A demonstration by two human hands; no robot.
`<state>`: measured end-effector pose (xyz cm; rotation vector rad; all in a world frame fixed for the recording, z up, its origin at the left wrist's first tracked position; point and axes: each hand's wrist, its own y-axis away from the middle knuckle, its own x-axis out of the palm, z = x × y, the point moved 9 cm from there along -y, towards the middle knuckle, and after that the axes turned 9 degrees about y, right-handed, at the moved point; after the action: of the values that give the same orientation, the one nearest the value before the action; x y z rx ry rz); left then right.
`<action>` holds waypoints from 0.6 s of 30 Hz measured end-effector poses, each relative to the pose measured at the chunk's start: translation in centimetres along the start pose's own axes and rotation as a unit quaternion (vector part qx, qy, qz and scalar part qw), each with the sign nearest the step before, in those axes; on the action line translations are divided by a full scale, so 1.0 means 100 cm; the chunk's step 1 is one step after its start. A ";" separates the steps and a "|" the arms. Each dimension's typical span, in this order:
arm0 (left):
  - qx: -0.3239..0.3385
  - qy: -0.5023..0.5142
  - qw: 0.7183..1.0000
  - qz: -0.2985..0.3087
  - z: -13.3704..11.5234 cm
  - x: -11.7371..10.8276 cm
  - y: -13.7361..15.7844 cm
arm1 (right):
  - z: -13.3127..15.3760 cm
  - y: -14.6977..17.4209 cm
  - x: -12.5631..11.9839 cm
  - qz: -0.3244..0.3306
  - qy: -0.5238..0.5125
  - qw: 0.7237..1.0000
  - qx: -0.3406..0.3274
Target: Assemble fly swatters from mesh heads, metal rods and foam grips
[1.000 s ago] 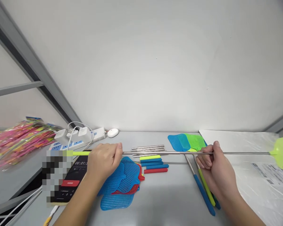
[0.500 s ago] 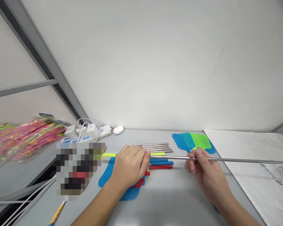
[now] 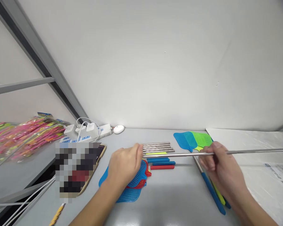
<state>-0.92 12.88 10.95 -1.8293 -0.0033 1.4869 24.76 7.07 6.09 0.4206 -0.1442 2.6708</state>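
Holding metal rod (image 3: 174,155) above bench (image 3: 169,201), extending past right edge: left hand's (image 3: 124,164) fingers wrapped round left end, right hand's (image 3: 220,161) pinching farther right. Hands farther apart than half second ago; yellow-green handle end no longer shows. Suggests pulling or regripping; cannot tell which.

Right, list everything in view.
Loose rods: several, silver, centre
Loose handles: several, yellow/blue/red, centre
Swatter heads: several, mostly blue/red, left of centre
Swatters: at least three, blue/green, right
Phone: one, dark, left
Power strip: one, white, back left
Plugs: three, white, on strip
Rounded object: one, white, beside strip
Bagged bundle: uncounted, pink/yellow, far left
Wrapped package: one, white, right
Cables: several, white, left
Cord: one, yellow-orange, lower left
Table: one, grey, beneath
Held rod: one, silver, across centre
Hands: two, bare, gripping held rod
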 end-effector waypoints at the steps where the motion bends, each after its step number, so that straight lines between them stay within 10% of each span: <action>1: 0.008 0.014 1.000 0.015 -0.009 0.004 0.001 | -0.007 0.004 0.007 0.028 0.004 1.000 0.010; 8: 0.035 0.051 0.998 0.031 -0.036 0.006 0.005 | -0.037 0.026 0.037 0.128 0.027 0.990 0.062; 18: -0.014 -0.005 0.999 -0.031 0.021 -0.012 -0.008 | -0.029 0.009 0.021 0.109 0.080 0.990 0.028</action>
<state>-2.73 14.05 12.35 -1.8290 -0.0850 1.4594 21.73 7.57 3.97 0.2176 -0.0696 2.9160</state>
